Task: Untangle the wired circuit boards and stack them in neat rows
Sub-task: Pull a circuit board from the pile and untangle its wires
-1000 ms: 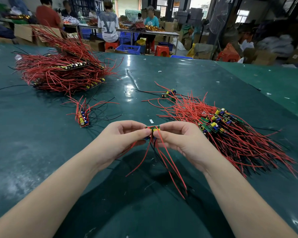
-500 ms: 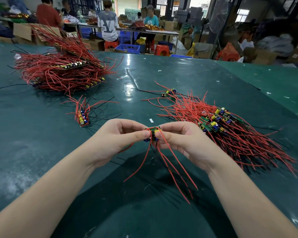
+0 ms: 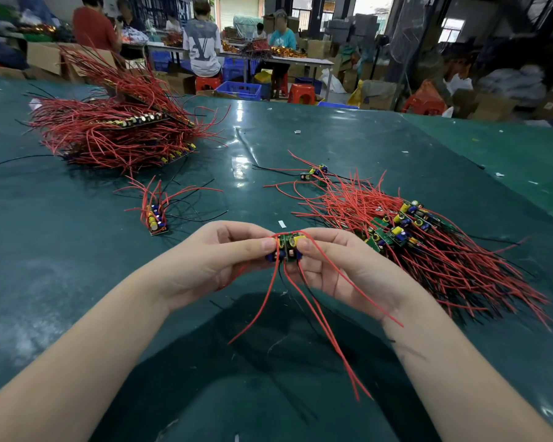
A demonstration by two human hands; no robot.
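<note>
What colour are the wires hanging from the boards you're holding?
Mostly red wires, with a few thin black ones among them; seen in the head view.

Two bare hands met above a green table [image 3: 77, 250]. The left hand [image 3: 211, 266] and right hand [image 3: 342, 269] pinched small circuit boards [image 3: 288, 248] between them, red wires [image 3: 320, 317] dangling below. Right of the hands lay a tangled pile [image 3: 428, 247]; left, a short row [image 3: 155, 218]; beyond it, a large stack [image 3: 115, 132].

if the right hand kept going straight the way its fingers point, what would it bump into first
Its fingers point left, so the right hand would first meet the circuit boards it pinches, then the left hand gripping their other side.
</note>
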